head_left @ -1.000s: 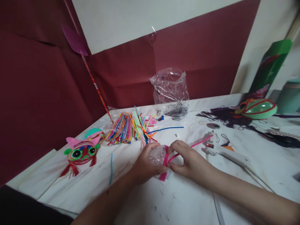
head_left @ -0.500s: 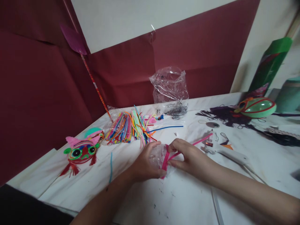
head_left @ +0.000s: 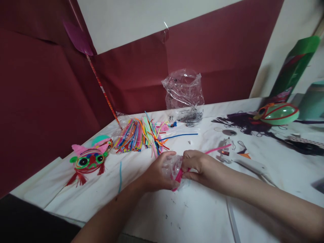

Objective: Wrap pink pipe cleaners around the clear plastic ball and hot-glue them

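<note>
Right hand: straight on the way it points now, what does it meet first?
Likely the clear plastic piece with the pink strip on it; the right hand is right at that strip. Beyond is the left hand. Exact depth is hard to judge.

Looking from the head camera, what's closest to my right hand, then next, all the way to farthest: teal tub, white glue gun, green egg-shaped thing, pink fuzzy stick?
From your right hand:
1. Pink fuzzy stick: in its grip, end poking out rightward.
2. White glue gun: just to the right.
3. Green egg-shaped thing: farther right, toward the back.
4. Teal tub: at the far right edge.
</note>
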Demonstrator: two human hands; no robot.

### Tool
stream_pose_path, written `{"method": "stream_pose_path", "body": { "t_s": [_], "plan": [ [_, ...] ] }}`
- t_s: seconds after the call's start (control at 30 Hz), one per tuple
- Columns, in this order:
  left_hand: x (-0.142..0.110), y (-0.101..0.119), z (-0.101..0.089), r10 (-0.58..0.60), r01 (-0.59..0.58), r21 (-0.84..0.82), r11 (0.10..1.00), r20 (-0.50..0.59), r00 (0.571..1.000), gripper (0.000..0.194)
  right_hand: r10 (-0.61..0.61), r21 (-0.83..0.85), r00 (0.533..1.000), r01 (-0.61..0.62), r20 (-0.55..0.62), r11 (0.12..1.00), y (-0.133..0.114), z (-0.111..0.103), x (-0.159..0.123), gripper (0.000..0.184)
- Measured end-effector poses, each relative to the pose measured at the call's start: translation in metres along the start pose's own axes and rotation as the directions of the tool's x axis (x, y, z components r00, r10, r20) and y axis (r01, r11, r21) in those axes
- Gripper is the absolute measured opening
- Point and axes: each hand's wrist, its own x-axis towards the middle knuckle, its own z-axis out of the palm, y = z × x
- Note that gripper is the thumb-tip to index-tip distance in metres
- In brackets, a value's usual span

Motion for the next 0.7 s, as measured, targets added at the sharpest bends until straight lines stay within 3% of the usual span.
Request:
{"method": "stream_pose_path", "body": {
  "t_s": [0.13,0.37,0.53,0.7],
  "plan": [
    [0.000,-0.005,-0.001,0.029,-0.029,0.051,0.998,0.014,0.999,0.089,-0.097,0.027,0.995,0.096,0.009,0.995,-0.001,-0.003,0.001,0.017],
    [0.001,-0.005,-0.001,0.028,-0.029,0.019,0.999,0.035,0.999,0.089,0.157,0.046,0.986,-0.160,0.058,0.986,-0.007,-0.004,0.000,0.019],
    [0.002,-0.001,-0.001,0.005,-0.005,0.017,1.000,0.019,1.000,0.088,0.127,0.047,0.986,-0.133,0.113,0.990,-0.006,-0.006,-0.003,0.014],
    [0.000,0.003,0.002,0.010,-0.010,0.023,1.000,-0.010,1.000,0.085,0.121,0.062,0.990,-0.126,0.066,0.990,-0.009,-0.006,-0.002,0.015]
  ]
}}
